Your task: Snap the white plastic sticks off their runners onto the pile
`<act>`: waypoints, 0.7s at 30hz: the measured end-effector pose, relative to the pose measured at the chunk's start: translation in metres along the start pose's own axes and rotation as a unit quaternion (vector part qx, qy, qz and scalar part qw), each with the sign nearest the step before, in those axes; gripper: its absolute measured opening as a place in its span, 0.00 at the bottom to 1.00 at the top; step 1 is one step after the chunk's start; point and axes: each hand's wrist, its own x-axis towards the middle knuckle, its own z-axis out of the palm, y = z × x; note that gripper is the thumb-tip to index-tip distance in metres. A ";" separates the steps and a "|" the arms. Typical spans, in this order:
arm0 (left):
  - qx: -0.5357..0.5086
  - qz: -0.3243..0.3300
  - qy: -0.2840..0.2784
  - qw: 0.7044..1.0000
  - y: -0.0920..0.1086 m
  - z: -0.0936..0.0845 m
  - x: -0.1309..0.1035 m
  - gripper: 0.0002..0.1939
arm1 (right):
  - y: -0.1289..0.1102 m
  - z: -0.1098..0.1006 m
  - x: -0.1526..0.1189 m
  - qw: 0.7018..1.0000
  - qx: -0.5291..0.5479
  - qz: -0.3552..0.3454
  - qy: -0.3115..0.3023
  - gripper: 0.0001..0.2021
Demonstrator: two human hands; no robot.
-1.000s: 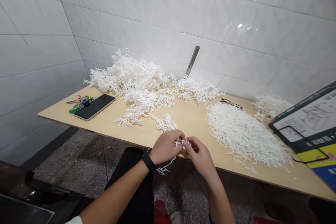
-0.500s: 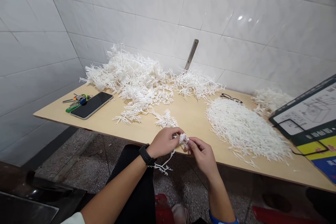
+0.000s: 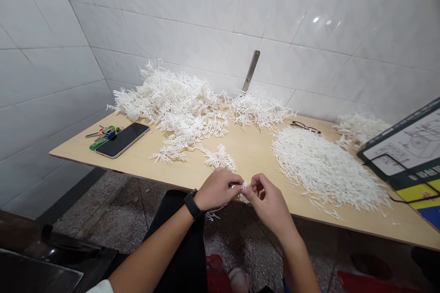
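Left hand (image 3: pixel 218 188) is pinching a white branched sprig (image 3: pixel 244 185), right hand (image 3: pixel 270 201) touching it, can't tell if gripping; printed box (image 3: pixel 405 171) further right, insides hidden.

A pale tabletop (image 3: pixel 252 152) bears a branched white heap (image 3: pixel 178 100), a flatter white pile (image 3: pixel 328 169), phone (image 3: pixel 123 140), keys (image 3: pixel 107 132), glasses (image 3: pixel 305 127)

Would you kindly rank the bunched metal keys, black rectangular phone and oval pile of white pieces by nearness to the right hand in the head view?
1. Oval pile, right of the right hand.
2. Phone, well to the left.
3. Keys, leftmost, beside the phone.
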 end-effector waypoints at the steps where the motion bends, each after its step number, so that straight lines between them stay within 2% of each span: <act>1: 0.031 0.016 -0.009 0.999 0.002 0.001 -0.001 0.09 | -0.003 -0.001 -0.001 0.999 -0.045 -0.007 0.001 0.15; 4: 0.103 0.049 -0.026 0.993 0.005 0.002 -0.002 0.08 | -0.005 -0.002 -0.004 0.990 -0.136 -0.037 -0.006 0.18; 8: 0.146 0.075 -0.041 0.985 0.004 0.005 0.000 0.09 | 0.009 -0.006 -0.006 0.990 -0.105 -0.060 -0.071 0.18; 12: 0.164 0.111 -0.058 0.979 0.001 0.009 0.002 0.11 | 0.025 -0.010 -0.012 0.991 -0.069 -0.029 -0.113 0.18; 16: 0.209 0.134 -0.066 0.966 0.001 0.015 0.002 0.11 | 0.027 -0.013 -0.019 0.990 -0.018 0.008 -0.140 0.20; 19: 0.259 0.108 -0.040 0.959 0.000 0.017 0.004 0.08 | 0.021 -0.028 -0.028 0.974 0.056 0.058 -0.214 0.22; 21: 0.262 0.085 -0.020 0.961 -0.001 0.016 0.005 0.08 | 0.016 -0.045 -0.031 0.968 0.073 0.076 -0.226 0.23</act>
